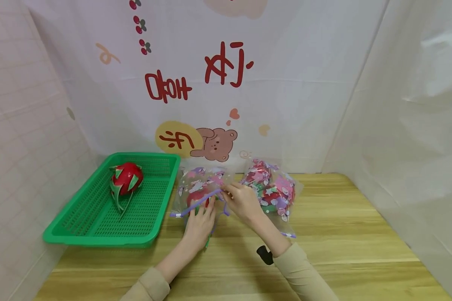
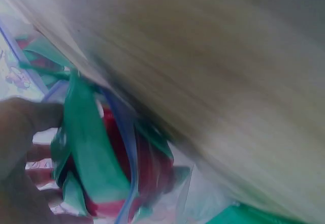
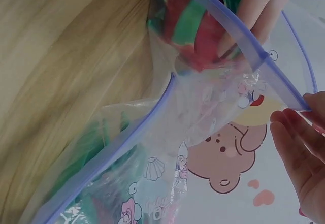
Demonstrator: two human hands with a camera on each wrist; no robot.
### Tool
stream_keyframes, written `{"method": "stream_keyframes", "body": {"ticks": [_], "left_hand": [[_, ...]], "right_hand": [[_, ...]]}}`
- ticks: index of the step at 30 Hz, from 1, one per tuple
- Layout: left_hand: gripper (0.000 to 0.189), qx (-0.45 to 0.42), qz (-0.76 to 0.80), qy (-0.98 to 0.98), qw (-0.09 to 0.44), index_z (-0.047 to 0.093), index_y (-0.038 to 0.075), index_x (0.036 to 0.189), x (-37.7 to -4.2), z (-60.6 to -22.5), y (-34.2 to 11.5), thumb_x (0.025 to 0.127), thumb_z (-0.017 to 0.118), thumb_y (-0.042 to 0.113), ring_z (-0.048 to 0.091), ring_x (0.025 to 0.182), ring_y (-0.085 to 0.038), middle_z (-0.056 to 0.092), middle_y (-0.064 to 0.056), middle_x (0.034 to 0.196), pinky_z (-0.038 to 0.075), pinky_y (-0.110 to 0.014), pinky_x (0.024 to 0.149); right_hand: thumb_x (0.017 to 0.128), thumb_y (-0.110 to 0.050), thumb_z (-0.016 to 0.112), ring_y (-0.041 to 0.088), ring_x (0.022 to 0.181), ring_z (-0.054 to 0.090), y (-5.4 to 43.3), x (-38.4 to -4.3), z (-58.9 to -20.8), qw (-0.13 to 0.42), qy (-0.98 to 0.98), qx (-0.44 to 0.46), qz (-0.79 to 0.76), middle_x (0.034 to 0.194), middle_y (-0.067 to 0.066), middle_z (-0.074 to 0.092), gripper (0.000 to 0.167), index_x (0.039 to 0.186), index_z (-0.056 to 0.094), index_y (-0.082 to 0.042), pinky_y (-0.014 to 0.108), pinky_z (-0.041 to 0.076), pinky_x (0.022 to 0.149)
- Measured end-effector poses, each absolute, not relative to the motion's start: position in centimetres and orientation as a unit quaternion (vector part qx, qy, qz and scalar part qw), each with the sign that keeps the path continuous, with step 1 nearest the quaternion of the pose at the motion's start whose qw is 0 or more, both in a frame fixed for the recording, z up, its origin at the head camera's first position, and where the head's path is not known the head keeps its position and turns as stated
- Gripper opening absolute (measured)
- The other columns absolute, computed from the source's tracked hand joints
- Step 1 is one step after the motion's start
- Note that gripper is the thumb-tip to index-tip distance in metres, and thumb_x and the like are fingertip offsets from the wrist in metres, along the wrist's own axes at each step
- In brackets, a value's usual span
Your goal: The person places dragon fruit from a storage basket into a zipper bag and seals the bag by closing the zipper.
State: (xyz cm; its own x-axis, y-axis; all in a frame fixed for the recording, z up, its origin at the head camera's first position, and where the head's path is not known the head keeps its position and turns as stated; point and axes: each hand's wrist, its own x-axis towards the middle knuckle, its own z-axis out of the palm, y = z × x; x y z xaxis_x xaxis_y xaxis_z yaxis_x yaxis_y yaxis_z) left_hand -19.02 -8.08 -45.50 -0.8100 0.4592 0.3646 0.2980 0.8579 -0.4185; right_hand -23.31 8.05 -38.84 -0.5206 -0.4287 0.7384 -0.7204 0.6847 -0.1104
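A clear zip bag (image 1: pixel 203 177) with printed pictures and a purple zip stands mid-table, its mouth spread apart. Inside that mouth is a red dragon fruit (image 2: pixel 147 168) with green leaf scales. My left hand (image 1: pixel 200 225) grips the fruit, its fingers (image 3: pixel 254 10) reaching in past the zip edge; part of the fruit is hidden by the hand and film. With thumb and fingertips, my right hand (image 1: pixel 245 203) pinches the purple zip edge (image 3: pixel 284 89) at the bag's right side and holds it up.
To the left a green basket (image 1: pixel 160 221) holds another dragon fruit (image 1: pixel 127 179). A second printed zip bag (image 1: pixel 275 188), filled with red and green fruit, lies at the right. Behind the wooden table (image 1: pixel 324 259) hangs a white printed curtain (image 1: pixel 294 83).
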Motion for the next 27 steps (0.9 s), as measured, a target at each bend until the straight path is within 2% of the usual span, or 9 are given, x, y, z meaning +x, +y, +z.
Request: {"method": "stream_keyframes", "body": {"ticks": [4,7,11,12,15,18,22,27], "left_hand": [[0.08,-0.218,0.182,-0.93,0.234,0.049,0.009,0.138,-18.8,-45.3,-8.5,0.07,0.082,0.035,0.054,0.12,-0.022,0.038,-0.01,0.15,0.053,-0.035,0.087],[0.077,-0.21,0.18,-0.93,0.242,0.051,0.008,0.136,-18.9,-45.3,-8.6,0.069,0.084,0.03,0.054,0.121,-0.022,0.041,-0.009,0.148,0.053,-0.034,0.089],[0.066,-0.187,0.162,-0.929,0.274,0.058,0.007,0.128,-19.4,-45.2,-8.7,0.068,0.083,0.019,0.059,0.113,-0.019,0.053,-0.004,0.135,0.051,-0.032,0.087],[0.061,-0.182,0.159,-0.929,0.281,0.059,0.007,0.126,-19.5,-45.1,-8.8,0.07,0.081,0.018,0.06,0.111,-0.019,0.055,-0.003,0.132,0.05,-0.032,0.088],[0.055,-0.181,0.157,-0.93,0.277,0.06,0.007,0.125,-20.0,-44.7,-8.8,0.073,0.078,0.014,0.06,0.112,-0.02,0.057,-0.003,0.131,0.045,-0.037,0.101],[0.061,-0.189,0.164,-0.936,0.246,0.059,0.008,0.128,-20.3,-44.3,-8.9,0.071,0.081,0.013,0.059,0.116,-0.021,0.056,-0.004,0.134,0.036,-0.046,0.111],[0.075,-0.199,0.165,-0.935,0.243,0.06,0.01,0.128,-20.5,-43.9,-9.1,0.059,0.089,0.019,0.057,0.121,-0.022,0.057,-0.004,0.133,0.036,-0.05,0.111],[0.07,-0.205,0.175,-0.922,0.279,0.062,0.012,0.125,-20.8,-43.8,-9.3,0.06,0.087,0.019,0.053,0.126,-0.024,0.056,-0.006,0.136,0.039,-0.046,0.109]], "right_hand": [[0.081,-0.005,0.072,0.011,0.059,0.067,8.1,-23.5,-38.9,0.355,-0.847,0.335,0.212,0.079,0.006,0.073,0.006,0.087,0.074,-0.004,0.017,0.052,0.053],[0.082,-0.003,0.071,0.012,0.058,0.066,8.0,-23.5,-38.8,0.361,-0.845,0.333,0.212,0.078,0.007,0.073,0.005,0.086,0.074,-0.003,0.017,0.052,0.053],[0.08,-0.001,0.071,0.014,0.058,0.067,8.0,-23.3,-38.4,0.372,-0.841,0.332,0.208,0.076,0.007,0.073,0.005,0.084,0.074,-0.002,0.019,0.053,0.054],[0.079,0.0,0.072,0.014,0.058,0.067,7.9,-23.2,-38.3,0.375,-0.84,0.333,0.206,0.076,0.007,0.072,0.005,0.084,0.074,-0.002,0.019,0.053,0.054],[0.079,-0.002,0.072,0.014,0.058,0.067,7.8,-23.0,-38.0,0.384,-0.838,0.331,0.203,0.076,0.007,0.072,0.005,0.083,0.074,-0.003,0.02,0.053,0.054],[0.08,-0.003,0.072,0.014,0.06,0.068,7.7,-22.8,-38.3,0.374,-0.847,0.322,0.198,0.078,0.007,0.073,0.005,0.085,0.073,-0.003,0.02,0.053,0.054],[0.079,-0.008,0.073,0.014,0.061,0.067,7.8,-22.6,-39.5,0.338,-0.872,0.304,0.18,0.081,0.007,0.072,0.011,0.09,0.072,-0.004,0.019,0.053,0.053],[0.078,-0.01,0.075,0.014,0.063,0.067,7.9,-22.4,-40.2,0.315,-0.883,0.304,0.17,0.087,0.005,0.072,0.019,0.096,0.072,-0.007,0.02,0.053,0.054]]}}
